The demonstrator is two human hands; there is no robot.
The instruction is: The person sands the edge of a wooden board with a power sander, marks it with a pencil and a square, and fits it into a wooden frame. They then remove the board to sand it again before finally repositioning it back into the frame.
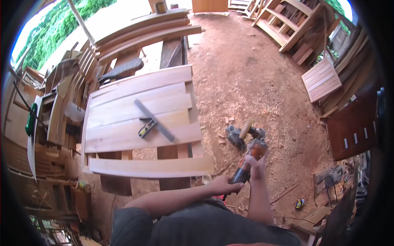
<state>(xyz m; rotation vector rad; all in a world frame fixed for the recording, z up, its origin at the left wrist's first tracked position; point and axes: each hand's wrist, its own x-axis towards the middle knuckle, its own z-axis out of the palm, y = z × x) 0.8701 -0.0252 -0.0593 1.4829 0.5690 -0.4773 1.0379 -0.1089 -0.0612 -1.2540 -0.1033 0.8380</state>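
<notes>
An orange and grey angle grinder with a tan sanding disc hangs over the sawdust floor, to the right of the workbench. My right hand grips its orange body from below. My left hand holds the dark rear handle, where the cord leaves. On the bench lie several pale curved wooden boards, side by side. A metal combination square rests across them, with a yellow tape measure beside it. One more board lies alone at the near edge.
Stacked planks lie at the bench's far end. A green-handled handsaw hangs at left among timber offcuts. Slatted panels and frames lean at right. Sawdust and small wood scraps cover the ground.
</notes>
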